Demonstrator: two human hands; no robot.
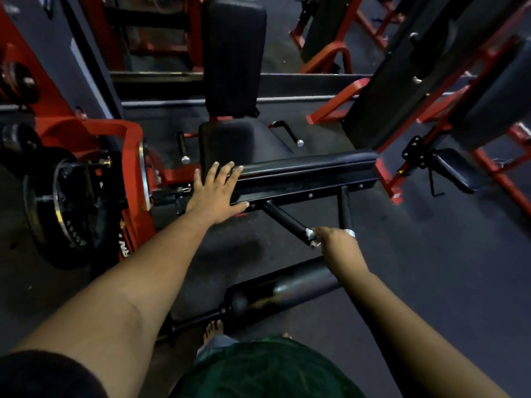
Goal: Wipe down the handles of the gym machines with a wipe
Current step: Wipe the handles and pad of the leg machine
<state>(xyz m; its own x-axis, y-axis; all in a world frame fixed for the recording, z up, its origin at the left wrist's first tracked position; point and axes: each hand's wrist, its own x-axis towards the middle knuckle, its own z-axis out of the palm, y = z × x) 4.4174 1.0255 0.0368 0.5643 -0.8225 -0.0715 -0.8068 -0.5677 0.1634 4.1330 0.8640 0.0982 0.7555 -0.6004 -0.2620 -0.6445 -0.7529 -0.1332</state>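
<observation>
Closest to me, a green garment fills the bottom edge, with a bare foot on the dark floor beside a black roller pad. My right hand is clenched around a white wipe at the end of the nearer black handle; a second handle stands just beside it. My left hand lies flat, fingers spread, on the left end of the long black pad. Beyond that sit the seat and upright backrest. A weight plate hangs on the red frame at left.
</observation>
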